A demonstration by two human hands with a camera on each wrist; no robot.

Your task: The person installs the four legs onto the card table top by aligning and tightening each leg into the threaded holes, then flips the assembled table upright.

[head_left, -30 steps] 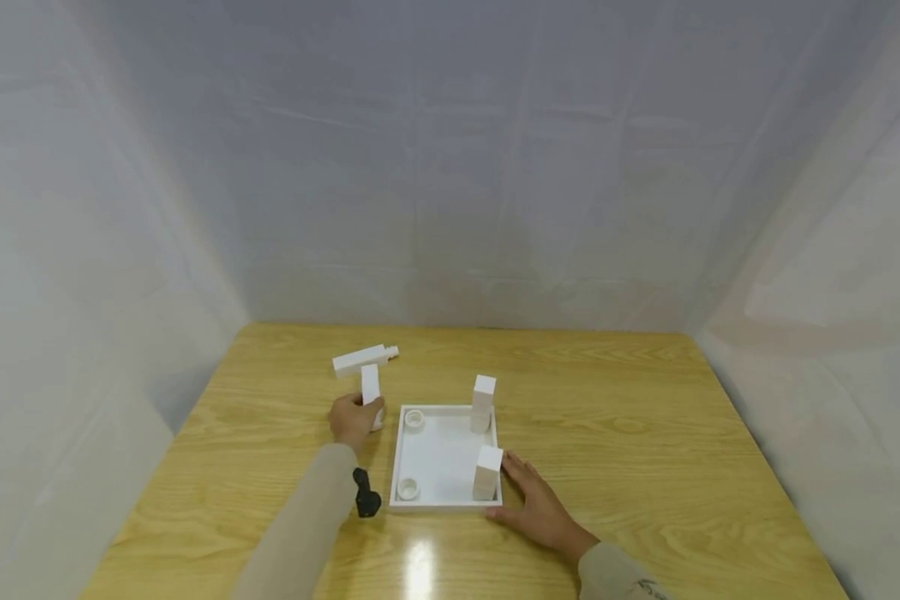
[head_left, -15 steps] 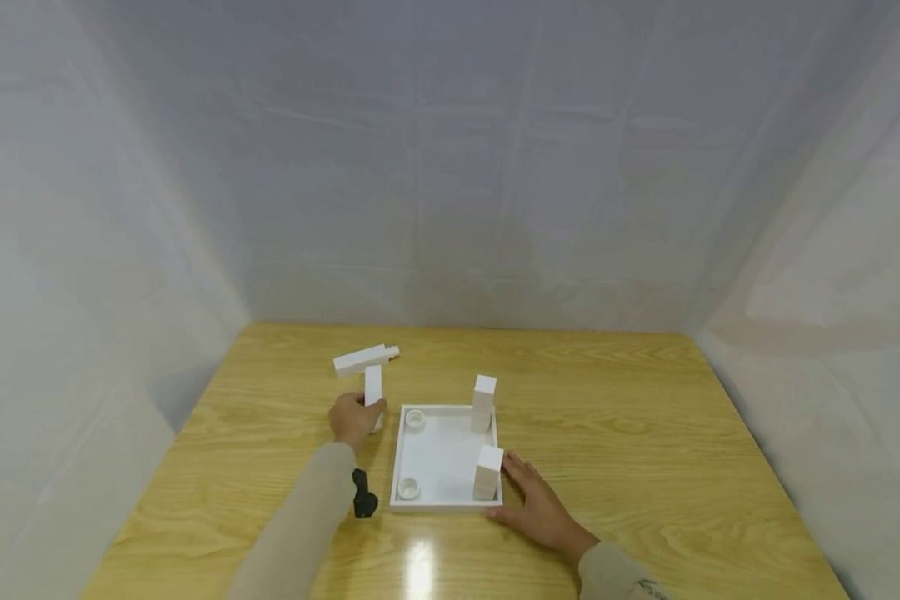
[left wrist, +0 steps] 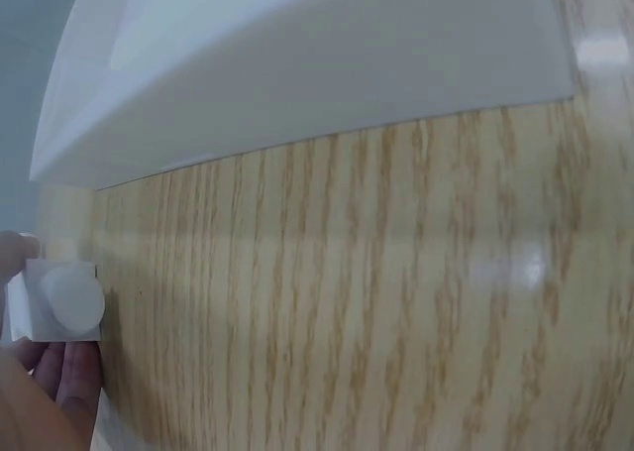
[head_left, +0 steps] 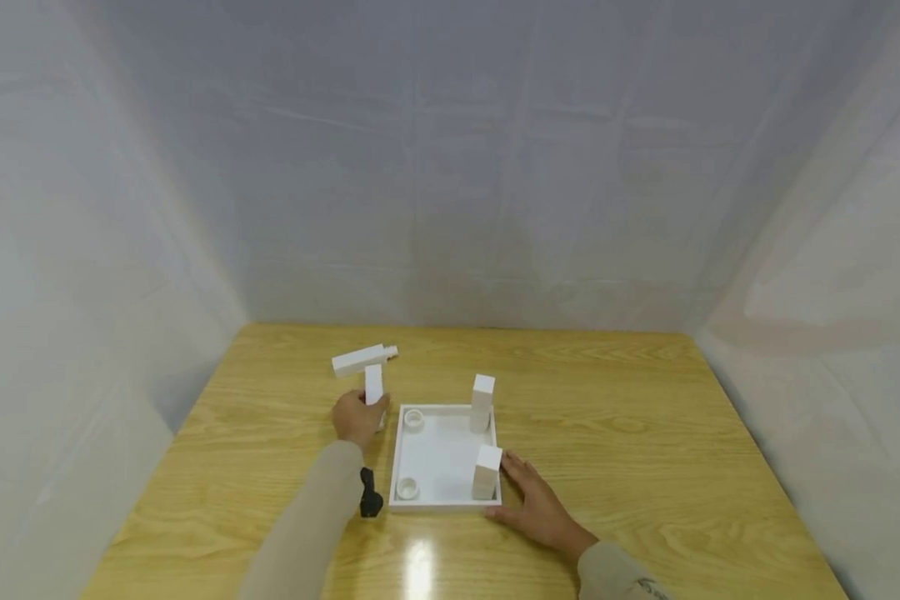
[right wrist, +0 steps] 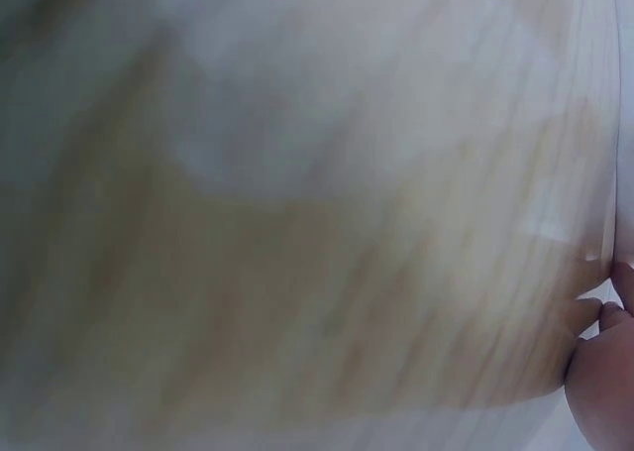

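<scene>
My left hand (head_left: 356, 419) grips a white square table leg (head_left: 373, 383) just left of a square white tray-like tabletop (head_left: 442, 505) with a raised rim. In the left wrist view, the held leg's round end (left wrist: 74, 300) faces the camera between thumb and fingers. Two similar legs, a far one (head_left: 483, 403) and a near one (head_left: 487, 472), stand upright at the tabletop's right corners. Round sockets, one far (head_left: 414, 419) and one near (head_left: 408, 488), show at its left corners. My right hand (head_left: 536, 510) rests spread against the near right corner, fingers fairly straight.
Another white leg (head_left: 360, 360) with a narrower threaded-looking end lies behind the held one. All of this is on a wooden table (head_left: 630, 433), with pale sheeting (head_left: 450, 208) hung behind and at both sides. The right wrist view is mostly blurred wood.
My left hand has shifted slightly to the right with the leg in its grip. The right hand and the tabletop stay where they were.
</scene>
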